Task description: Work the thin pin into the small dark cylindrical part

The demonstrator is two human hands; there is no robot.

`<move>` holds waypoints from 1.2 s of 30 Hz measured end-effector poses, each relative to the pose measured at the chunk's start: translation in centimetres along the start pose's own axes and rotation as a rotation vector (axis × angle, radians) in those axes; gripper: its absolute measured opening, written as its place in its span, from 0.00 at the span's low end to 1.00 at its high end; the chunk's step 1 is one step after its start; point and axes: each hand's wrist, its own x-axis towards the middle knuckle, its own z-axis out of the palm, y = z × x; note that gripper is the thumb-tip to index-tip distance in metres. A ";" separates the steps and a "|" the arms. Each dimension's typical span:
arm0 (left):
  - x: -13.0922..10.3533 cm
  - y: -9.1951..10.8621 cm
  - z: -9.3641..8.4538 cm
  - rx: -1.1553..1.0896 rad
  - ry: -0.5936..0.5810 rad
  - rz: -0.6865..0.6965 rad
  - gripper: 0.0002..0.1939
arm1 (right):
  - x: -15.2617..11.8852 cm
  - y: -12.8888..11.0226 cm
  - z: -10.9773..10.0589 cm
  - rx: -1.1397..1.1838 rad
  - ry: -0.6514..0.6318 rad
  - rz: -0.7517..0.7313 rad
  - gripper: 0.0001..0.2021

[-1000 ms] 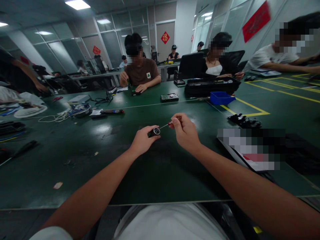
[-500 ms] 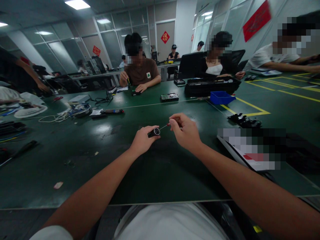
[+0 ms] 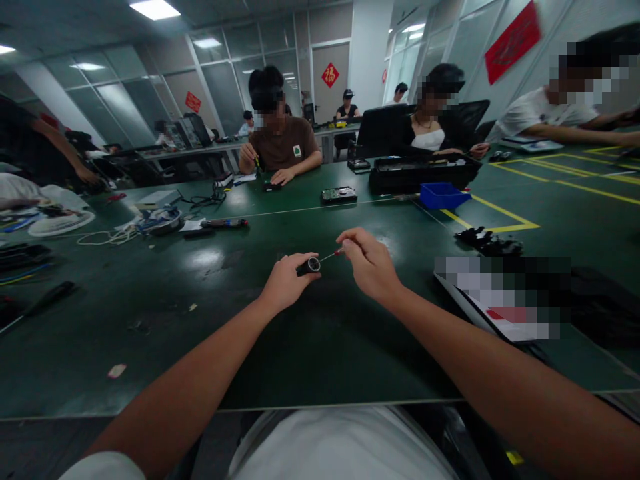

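Observation:
Between the thumb and fingers of my left hand is a small black cylindrical part with a pale ring around its round end, which faces toward me and to the right. My right hand is closed around the handle of a thin screwdriver. Its metal shaft and red collar show, while the rest of the handle is hidden by my fingers. The shaft points left and slightly down, with its tip at the ringed end of the black part. Whether the tip sits inside it I cannot tell. Both hands are above the green table.
Ahead lie a circuit-board device, a blue bin and a long black housing. Tangled cables and a pen-like tool are at left. Black scraps lie at right. A co-worker sits opposite, handling a tool.
My right hand has turned slightly and its fingers have shifted on the screwdriver handle. My left hand and the black part stay nearly in place.

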 end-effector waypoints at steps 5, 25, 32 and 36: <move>0.0 -0.1 -0.2 -0.067 0.045 0.054 0.22 | 0.8 1.3 0.7 0.397 0.153 0.212 0.08; 0.1 0.4 -0.4 -0.024 0.030 0.050 0.21 | 0.1 0.9 0.7 0.134 0.090 0.053 0.11; 0.2 0.1 -0.4 -0.015 0.020 0.036 0.22 | -0.1 1.1 0.8 0.058 0.057 0.002 0.09; 0.2 0.0 -0.3 -0.003 0.009 0.036 0.22 | 0.0 0.7 0.3 0.002 0.127 -0.017 0.09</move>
